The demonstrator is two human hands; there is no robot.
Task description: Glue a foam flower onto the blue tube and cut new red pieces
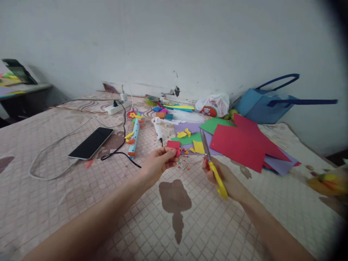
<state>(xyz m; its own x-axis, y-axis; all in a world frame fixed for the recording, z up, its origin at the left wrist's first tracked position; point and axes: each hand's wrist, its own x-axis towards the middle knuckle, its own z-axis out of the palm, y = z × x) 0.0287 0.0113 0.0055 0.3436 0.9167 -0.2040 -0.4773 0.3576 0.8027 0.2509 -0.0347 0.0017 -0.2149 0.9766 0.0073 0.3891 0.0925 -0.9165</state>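
Between the thumb and fingers of my left hand is a small piece of red paper. My right hand is closed on yellow-handled scissors, their blades pointing up and away from me. The blades are apart from the red piece. Beyond my hands lie a yellow paper square, yellow scraps and green paper on purple sheets. Tiny coloured cuttings are scattered on the cloth between my hands. A white glue gun lies past my left hand.
Large red sheets overlap at the right, before a blue bag. On the left are a phone on a cable, a power strip, and a light-blue paper tube with paper pieces on it. A black cord runs toward my left wrist.
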